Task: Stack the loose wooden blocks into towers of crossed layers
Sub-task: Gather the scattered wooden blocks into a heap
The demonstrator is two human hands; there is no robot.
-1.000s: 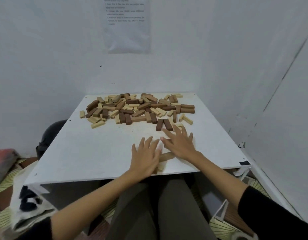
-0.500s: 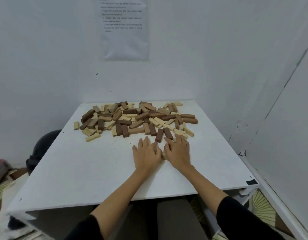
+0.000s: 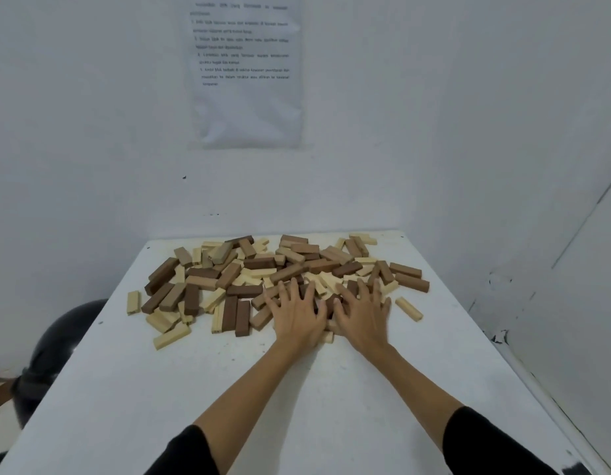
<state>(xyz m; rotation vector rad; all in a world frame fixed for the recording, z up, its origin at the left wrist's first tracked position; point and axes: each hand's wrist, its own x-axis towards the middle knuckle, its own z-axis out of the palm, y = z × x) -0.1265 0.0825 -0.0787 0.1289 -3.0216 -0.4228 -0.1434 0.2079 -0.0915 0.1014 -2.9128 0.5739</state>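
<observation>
Both the left hand (image 3: 298,318) and the right hand (image 3: 360,317) lie flat, fingers spread, on the wooden blocks (image 3: 262,269). Beyond the fingertips the pile covers the white table (image 3: 228,389); a printed sheet (image 3: 244,70) hangs on the wall.

— What do I have on screen apart from the work itself?
— I see a white counter (image 3: 132,389), its top speckled with small marks, set into a corner between white walls.
— Anything on the back wall (image 3: 417,114)?
— A printed sheet (image 3: 245,73) hangs there, several lines of text, too blurred for me to read.
— And lower down?
— A dark rounded object (image 3: 57,344) sits just beside the counter's left edge; I can't tell what it is. Low on the right wall I see dark chipped patches (image 3: 499,337).
</observation>
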